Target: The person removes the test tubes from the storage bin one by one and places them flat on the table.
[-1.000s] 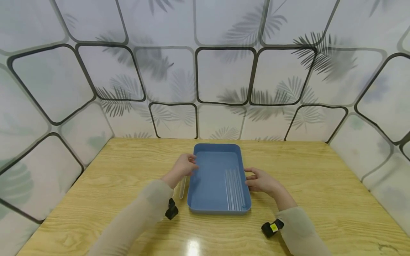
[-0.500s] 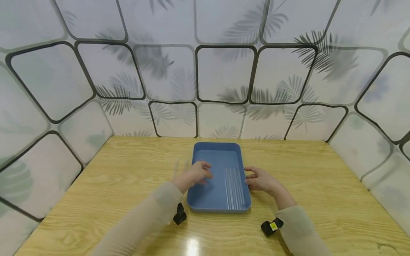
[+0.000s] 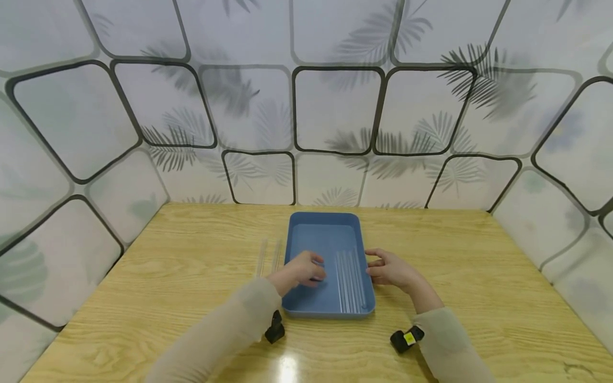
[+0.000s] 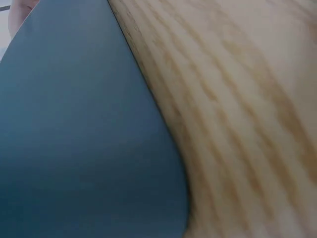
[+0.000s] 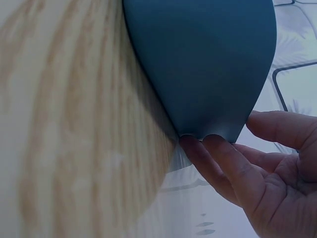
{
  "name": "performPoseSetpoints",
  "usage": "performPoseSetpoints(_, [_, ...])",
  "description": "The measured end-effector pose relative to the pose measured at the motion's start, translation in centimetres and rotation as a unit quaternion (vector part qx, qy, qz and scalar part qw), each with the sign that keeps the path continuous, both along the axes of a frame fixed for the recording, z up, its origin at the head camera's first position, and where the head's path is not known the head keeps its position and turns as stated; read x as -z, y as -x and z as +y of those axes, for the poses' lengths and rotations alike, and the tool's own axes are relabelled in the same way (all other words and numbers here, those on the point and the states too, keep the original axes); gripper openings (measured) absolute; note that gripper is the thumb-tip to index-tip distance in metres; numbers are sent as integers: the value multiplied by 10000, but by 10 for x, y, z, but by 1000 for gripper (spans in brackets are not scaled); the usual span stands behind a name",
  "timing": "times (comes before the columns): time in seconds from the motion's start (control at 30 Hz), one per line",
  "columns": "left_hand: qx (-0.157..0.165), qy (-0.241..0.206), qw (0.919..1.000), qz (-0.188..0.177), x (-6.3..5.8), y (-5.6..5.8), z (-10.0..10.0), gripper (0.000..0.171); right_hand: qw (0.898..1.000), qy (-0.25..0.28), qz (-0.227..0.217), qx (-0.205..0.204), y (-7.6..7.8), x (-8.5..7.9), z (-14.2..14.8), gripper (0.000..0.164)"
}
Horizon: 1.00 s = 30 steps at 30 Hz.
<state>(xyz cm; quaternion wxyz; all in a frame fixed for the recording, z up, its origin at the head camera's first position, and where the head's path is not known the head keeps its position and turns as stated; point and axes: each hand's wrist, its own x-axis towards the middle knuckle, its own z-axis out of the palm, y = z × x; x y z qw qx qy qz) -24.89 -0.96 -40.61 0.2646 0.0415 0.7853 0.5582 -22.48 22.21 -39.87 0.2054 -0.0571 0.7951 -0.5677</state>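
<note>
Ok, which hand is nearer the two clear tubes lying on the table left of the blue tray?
Left. The left hand reaches into the blue tray just right of those tubes; the right hand rests at the tray's far right edge.

Head view looks down from above; both wrist views sit close against the shared tray [image 3: 323,226].

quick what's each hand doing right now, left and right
Left hand: inside the blue tray, fingers curled; whether it holds anything cannot be told.
Right hand: open, fingers resting against the tray's right wall.
</note>
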Motion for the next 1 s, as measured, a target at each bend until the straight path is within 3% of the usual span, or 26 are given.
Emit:
performPoseSetpoints(0.1, [-47, -31, 9999, -95, -2, -2, 3, 45, 10000, -14, 2, -33, 0, -1, 0, 55])
performPoseSetpoints(0.3, [-125, -43, 9998, -137, -16, -14, 9, 42, 10000, -14, -9, -14, 0, -1, 1, 55])
performPoseSetpoints(0.6, [-113, -169, 9992, -350, -11, -12, 19, 43, 10000, -8, -27, 2, 1, 0, 1, 56])
performPoseSetpoints(1.0, [-87, -226, 9992, -304, -10, -16, 25, 41, 9999, 14, -98, -45, 0, -3, -1, 56])
